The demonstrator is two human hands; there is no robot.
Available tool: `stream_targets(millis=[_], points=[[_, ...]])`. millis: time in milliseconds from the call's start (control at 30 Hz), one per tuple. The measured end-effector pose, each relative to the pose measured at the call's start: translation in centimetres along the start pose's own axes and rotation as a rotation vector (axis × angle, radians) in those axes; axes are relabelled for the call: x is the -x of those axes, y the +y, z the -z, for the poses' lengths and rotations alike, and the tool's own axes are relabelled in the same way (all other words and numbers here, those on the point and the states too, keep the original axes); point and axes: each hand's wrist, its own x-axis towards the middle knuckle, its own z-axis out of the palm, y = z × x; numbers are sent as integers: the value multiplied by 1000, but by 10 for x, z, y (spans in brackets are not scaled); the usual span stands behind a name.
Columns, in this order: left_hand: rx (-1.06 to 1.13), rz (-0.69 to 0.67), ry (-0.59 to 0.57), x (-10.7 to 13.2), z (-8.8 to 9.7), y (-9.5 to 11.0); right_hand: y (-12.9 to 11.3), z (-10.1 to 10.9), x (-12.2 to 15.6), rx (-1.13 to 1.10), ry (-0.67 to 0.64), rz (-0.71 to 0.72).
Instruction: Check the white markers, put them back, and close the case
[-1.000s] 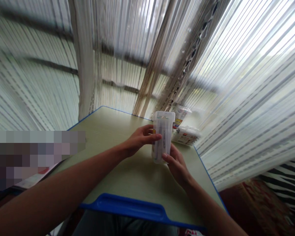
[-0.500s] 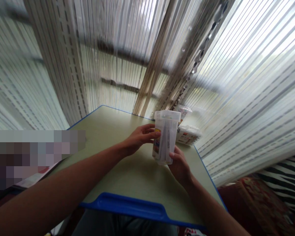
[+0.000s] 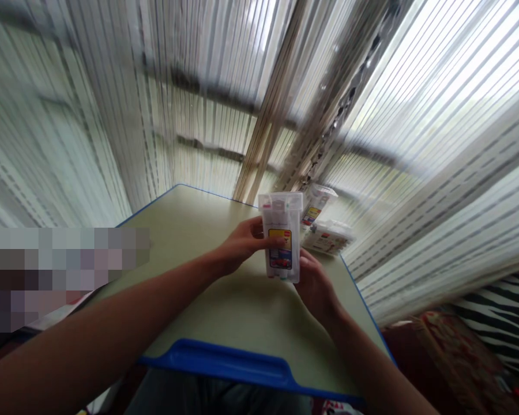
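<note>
A clear plastic box of markers point(image 3: 273, 219) is held upright above the table, its yellow-and-blue label facing me. Red and green marker ends show through its top and bottom. My left hand point(image 3: 244, 243) grips the box from the left, thumb across the front over the label and fingers behind. My right hand point(image 3: 315, 282) holds its lower right edge, with the fingers partly hidden behind it.
The pale table point(image 3: 225, 314) has a blue rim and a blue front tray point(image 3: 229, 360). At its far right corner stand another labelled clear box point(image 3: 318, 203) and a white pack point(image 3: 328, 237). String curtains point(image 3: 216, 115) hang behind the table.
The marker box has been turned so that its label now faces me rather than sideways. It has shifted slightly left, uncovering more of the box behind. Both hands still hold it.
</note>
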Motion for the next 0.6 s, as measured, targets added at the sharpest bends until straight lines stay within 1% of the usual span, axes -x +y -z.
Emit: stream_targets(millis=[100, 200, 300, 400, 500, 600], points=[[-79, 9, 104, 1, -2, 1, 5, 4, -3, 158, 28, 99], [-128, 24, 141, 3, -3, 2, 7, 7, -3, 255, 50, 106], [-122, 26, 86, 3, -3, 4, 8, 10, -4, 258, 38, 96], [-113, -4, 20, 3, -2, 4, 6, 12, -5, 236, 26, 129], [-139, -27, 8, 4, -3, 2, 6, 15, -6, 267, 49, 162], [-172, -43, -5, 7, -6, 0, 5, 20, -10, 349, 75, 191]])
